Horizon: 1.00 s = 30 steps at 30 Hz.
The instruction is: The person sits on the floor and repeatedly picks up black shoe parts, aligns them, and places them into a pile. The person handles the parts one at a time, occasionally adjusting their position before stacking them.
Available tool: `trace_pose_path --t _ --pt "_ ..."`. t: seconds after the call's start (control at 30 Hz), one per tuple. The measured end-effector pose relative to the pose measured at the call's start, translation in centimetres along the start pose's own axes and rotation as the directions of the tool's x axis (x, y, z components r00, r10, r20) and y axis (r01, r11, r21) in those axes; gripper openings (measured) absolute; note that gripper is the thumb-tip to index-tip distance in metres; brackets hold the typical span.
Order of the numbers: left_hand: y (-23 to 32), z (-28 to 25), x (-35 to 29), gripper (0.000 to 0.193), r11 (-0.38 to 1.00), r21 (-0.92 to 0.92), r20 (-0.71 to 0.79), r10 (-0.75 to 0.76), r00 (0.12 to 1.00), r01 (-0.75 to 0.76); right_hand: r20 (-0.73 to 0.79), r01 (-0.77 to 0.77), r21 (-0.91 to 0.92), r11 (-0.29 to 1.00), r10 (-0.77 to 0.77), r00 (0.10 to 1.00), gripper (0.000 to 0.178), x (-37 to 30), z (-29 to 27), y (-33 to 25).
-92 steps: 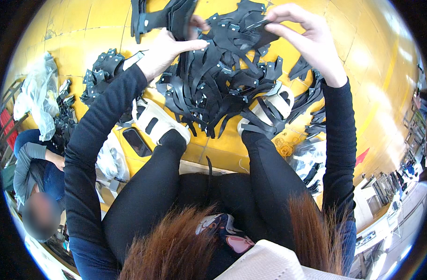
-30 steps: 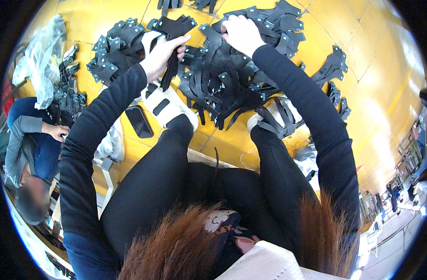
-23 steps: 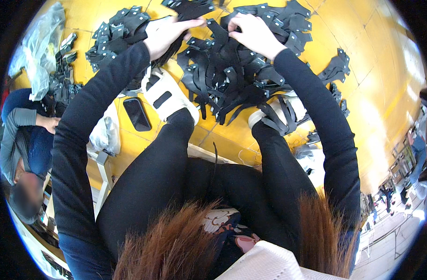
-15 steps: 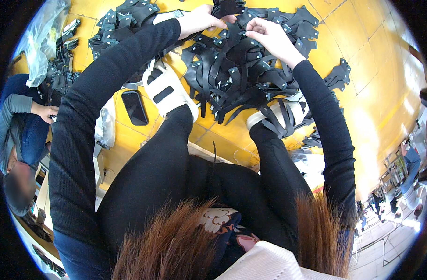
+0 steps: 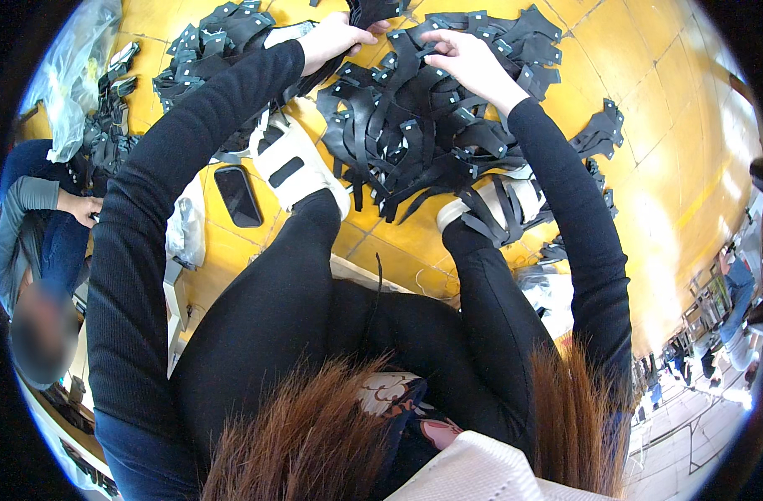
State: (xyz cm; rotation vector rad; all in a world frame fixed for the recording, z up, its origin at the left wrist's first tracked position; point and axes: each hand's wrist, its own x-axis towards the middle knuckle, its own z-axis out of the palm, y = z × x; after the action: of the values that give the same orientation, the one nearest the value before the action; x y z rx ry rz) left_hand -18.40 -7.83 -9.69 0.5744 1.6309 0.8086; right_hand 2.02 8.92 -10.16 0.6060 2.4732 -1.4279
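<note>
At the top of the view, my left hand [image 5: 336, 42] is closed around a bundle of black strap pieces [image 5: 375, 10], whose far end runs out of the frame. To its right, my right hand [image 5: 469, 65] reaches over the heap of black strap pieces [image 5: 415, 104] on the yellow floor. Its thumb and forefinger are apart, close to the top pieces, and nothing held shows between them. The pieces are flat, with long strips and wider ends, and many carry small pale tags.
Another pile of black pieces [image 5: 214, 42] lies at the left. A phone [image 5: 238, 196] rests beside my left white shoe [image 5: 294, 163]; loose strips lie over my right white shoe [image 5: 511, 204]. A person [image 5: 39, 209] sits at far left near a clear plastic bag [image 5: 68, 79].
My left hand has moved slightly left with its bundle. My right hand has shifted a little left, and its thumb and forefinger have spread apart.
</note>
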Motion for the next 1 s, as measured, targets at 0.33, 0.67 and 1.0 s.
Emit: trace_pose_path --t 0.33,0.67,1.0 --pt "-0.4 0.2 0.0 0.024 0.997 -0.074 -0.011 -0.039 0.999 0.038 -0.028 0.048 -0.086 0.995 -0.051 0.998 0.035 1.9 2.5 -0.6" --pt "7.6 -2.8 -3.1 0.057 0.651 0.706 0.053 -0.442 0.895 0.28 -0.087 0.242 0.067 0.968 -0.236 0.968 0.024 0.5 -3.9 -6.4" --pt "9.1 -1.6 -2.7 0.03 0.88 -0.139 0.051 0.464 0.884 -0.454 -0.185 0.309 0.2 0.93 -0.274 0.944 0.023 -0.9 -9.2 -13.0"
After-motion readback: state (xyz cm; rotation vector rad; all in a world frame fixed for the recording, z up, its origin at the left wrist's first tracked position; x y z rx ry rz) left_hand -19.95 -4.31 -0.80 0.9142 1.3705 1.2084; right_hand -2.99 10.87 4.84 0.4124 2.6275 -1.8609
